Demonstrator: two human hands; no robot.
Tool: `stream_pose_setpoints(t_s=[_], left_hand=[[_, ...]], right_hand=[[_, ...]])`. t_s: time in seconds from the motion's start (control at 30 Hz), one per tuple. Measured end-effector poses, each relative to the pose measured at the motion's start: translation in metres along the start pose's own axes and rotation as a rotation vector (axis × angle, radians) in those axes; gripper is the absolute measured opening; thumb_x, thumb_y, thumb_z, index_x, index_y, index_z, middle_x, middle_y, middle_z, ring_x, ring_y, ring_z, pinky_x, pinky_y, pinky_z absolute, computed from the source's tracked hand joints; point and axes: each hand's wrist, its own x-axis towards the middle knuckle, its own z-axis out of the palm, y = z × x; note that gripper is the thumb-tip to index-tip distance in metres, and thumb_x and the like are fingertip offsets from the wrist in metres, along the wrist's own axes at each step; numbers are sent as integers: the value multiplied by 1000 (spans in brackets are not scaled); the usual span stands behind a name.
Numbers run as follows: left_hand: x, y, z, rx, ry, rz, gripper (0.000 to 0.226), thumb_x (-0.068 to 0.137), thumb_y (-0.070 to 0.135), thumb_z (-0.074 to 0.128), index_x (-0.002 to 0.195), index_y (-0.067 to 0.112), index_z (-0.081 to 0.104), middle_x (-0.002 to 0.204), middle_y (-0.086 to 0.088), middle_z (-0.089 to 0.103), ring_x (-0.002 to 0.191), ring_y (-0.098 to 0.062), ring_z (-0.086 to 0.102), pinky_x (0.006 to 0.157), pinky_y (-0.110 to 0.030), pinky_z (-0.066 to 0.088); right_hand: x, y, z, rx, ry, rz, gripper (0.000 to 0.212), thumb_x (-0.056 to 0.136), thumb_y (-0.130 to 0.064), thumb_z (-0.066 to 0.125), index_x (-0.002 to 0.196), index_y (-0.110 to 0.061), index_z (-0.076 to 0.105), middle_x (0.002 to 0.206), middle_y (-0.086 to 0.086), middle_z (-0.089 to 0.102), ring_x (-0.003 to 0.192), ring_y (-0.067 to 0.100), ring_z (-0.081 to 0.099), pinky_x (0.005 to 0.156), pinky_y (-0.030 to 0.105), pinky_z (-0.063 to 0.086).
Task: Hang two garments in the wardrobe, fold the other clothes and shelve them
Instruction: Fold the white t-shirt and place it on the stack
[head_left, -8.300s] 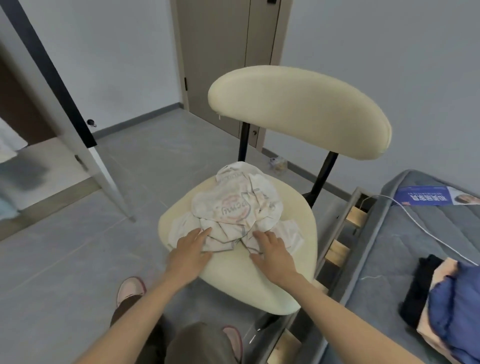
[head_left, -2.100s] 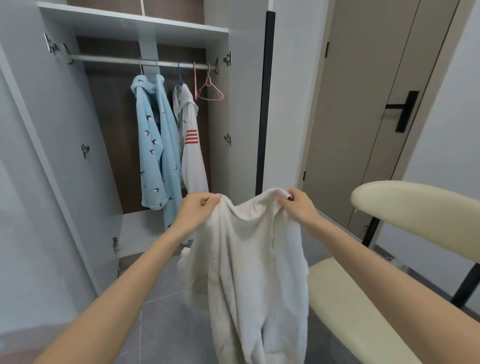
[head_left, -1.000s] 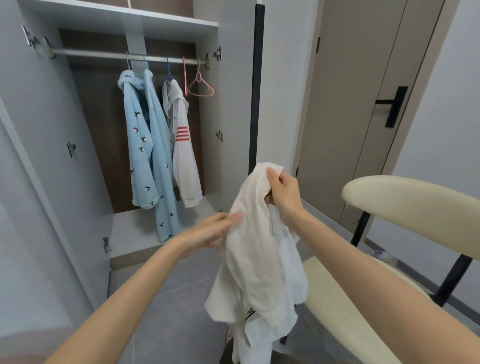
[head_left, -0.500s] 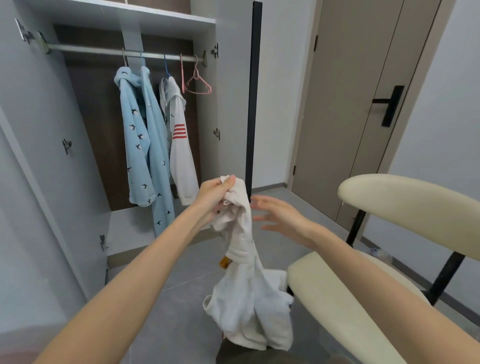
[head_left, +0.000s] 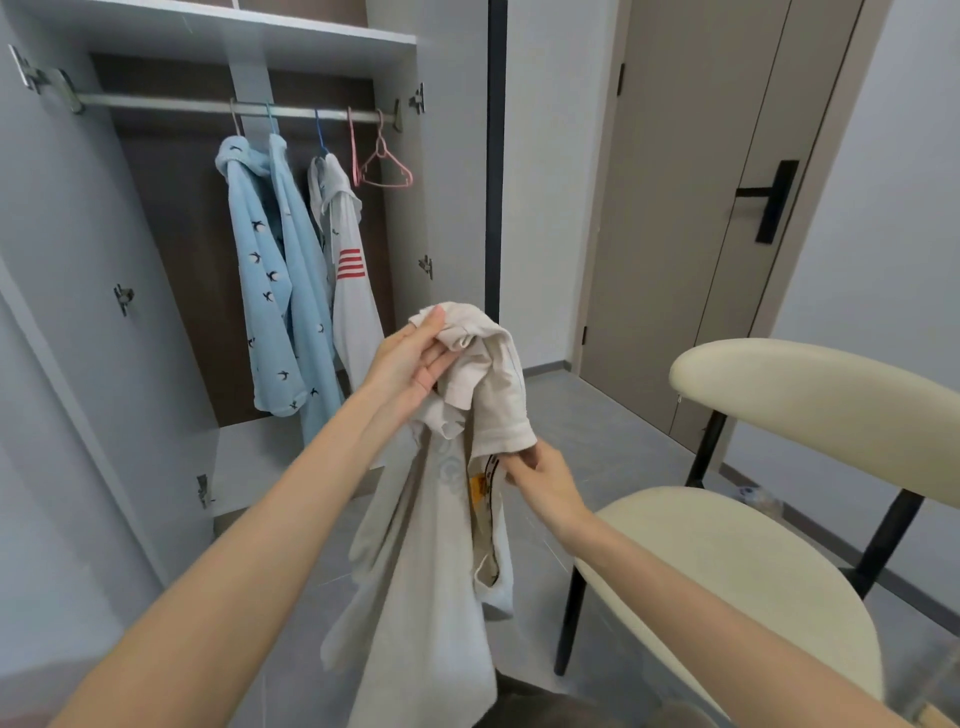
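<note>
The person holds a white shirt in the air in front of the open wardrobe. The left hand pinches the bunched top of the shirt between thumb and fingers. The right hand, lower, grasps a fold of the cloth just under a short sleeve, with fingers curled. The rest of the shirt hangs down loose between the two arms. On the rail inside the wardrobe hang a blue garment, a white garment with red stripes and an empty pink hanger. A cream chair stands to the right, near a closed door.
</note>
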Motion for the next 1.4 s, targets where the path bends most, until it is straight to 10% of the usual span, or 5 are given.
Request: stream_pose_setpoints(t_s=[0.73, 0.87, 1.1, 1.27, 1.4], left_hand=[[-6, 3, -36, -65, 530, 74, 13, 89, 9, 64, 79, 3, 58, 81, -9, 64, 66, -13, 64, 52, -18, 55], [-5, -11, -40, 355, 592, 216, 11, 89, 12, 55, 78, 13, 51, 74, -3, 49, 63, -12, 44, 54, -21, 38], [-15, -12, -31, 1307, -307, 389, 56, 79, 67, 47, 129, 40, 49, 127, 25, 48, 125, 0, 38, 108, -30, 28], [-18, -32, -28, 1229, -360, 401, 24, 90, 35, 60, 111, 25, 65, 102, 21, 64, 95, 17, 53, 85, -10, 40], [-24, -35, -21, 1205, -241, 469, 22, 95, 22, 55, 104, 11, 71, 93, 1, 70, 92, -10, 61, 85, -34, 49]], right_hand=[[28, -54, -28, -76, 198, -278, 34, 96, -22, 54, 66, -7, 48, 60, -8, 37, 56, 5, 29, 52, 20, 24], [34, -79, -24, -264, 116, -410, 36, 96, -18, 53, 61, -21, 46, 51, -14, 38, 53, 3, 32, 52, 16, 28], [36, -81, -25, -347, -66, -415, 28, 97, -19, 53, 70, -23, 58, 51, -20, 44, 51, 0, 38, 49, 12, 29], [37, -78, -30, -375, -88, -407, 20, 96, -21, 53, 84, -14, 68, 55, -15, 48, 54, 0, 41, 52, 12, 30], [37, -76, -37, -395, -78, -384, 30, 97, -25, 55, 67, -28, 54, 49, -20, 44, 50, 0, 38, 50, 12, 29]])
